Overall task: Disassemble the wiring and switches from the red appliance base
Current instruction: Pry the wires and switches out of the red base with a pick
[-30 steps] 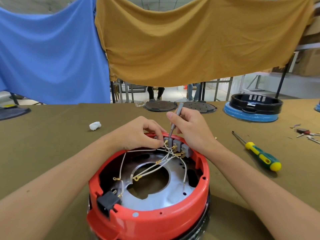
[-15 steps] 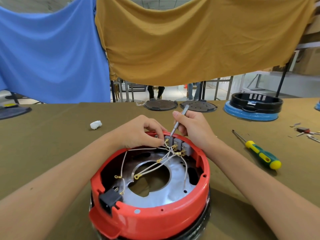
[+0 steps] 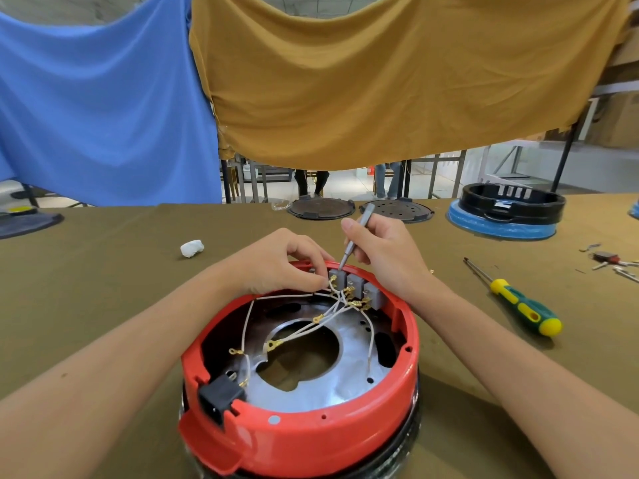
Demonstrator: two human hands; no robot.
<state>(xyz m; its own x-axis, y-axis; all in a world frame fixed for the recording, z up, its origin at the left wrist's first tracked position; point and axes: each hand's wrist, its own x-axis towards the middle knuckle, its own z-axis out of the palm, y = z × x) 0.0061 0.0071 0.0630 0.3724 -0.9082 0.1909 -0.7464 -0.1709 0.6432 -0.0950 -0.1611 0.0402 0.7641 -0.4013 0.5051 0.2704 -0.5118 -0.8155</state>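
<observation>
Right hand (image 3: pixel 387 252) pinches a slim grey tool (image 3: pixel 352 238) between thumb and curled fingers, tip planted on the leftmost of three grey switches (image 3: pixel 356 283) at the far rim of the red appliance base (image 3: pixel 301 433). Left hand (image 3: pixel 280 262) sits just beside that tip, fingertips curled down and pinching at the white wires (image 3: pixel 332 314) where they meet the switch terminals; which exact wire it holds, I can't tell.

The risk here: the tip rests on a small plastic block with bare fingers right next to it. Press too hard or off-angle and it could skid off into the left fingertips, or crack the switch housing. Pull the wire by its insulation instead of the brass connector and it may tear free of its crimp.

Hard to read: the tool tip's seat is tiny, possibly on a tab or gap, and the left fingers cover the first terminal. A black socket (image 3: pixel 221 397) sits on the near rim, well away from both hands. A green-and-yellow screwdriver (image 3: pixel 518 304) lies unused beyond the right wrist.
</observation>
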